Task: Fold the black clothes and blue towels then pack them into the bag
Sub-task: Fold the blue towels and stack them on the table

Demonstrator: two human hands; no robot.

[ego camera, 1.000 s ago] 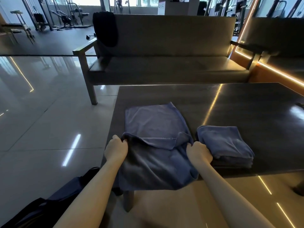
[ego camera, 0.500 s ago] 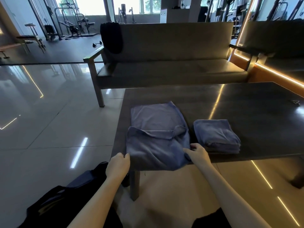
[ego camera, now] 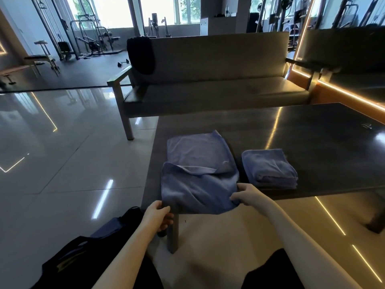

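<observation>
A blue towel [ego camera: 198, 174] lies half folded on the dark table [ego camera: 312, 138], its near end hanging over the table's front edge. My left hand [ego camera: 157, 215] pinches the towel's near left corner below the edge. My right hand [ego camera: 249, 195] grips the near right corner. To the right a folded stack of blue towels [ego camera: 268, 167] rests on the table. A black garment [ego camera: 141, 55] hangs over the bench back. The dark bag [ego camera: 87, 253] sits on the floor at my lower left.
A long bench [ego camera: 208, 94] stands behind the table. A small metal object [ego camera: 366, 125] lies at the table's far right. Glossy tiled floor [ego camera: 62, 163] spreads to the left, with gym equipment far beyond. An orange lit wall edge runs along the right.
Both hands have drawn the towel's near end toward me and down over the table edge, shifting from the upper fold to the near corners. The view has pulled back.
</observation>
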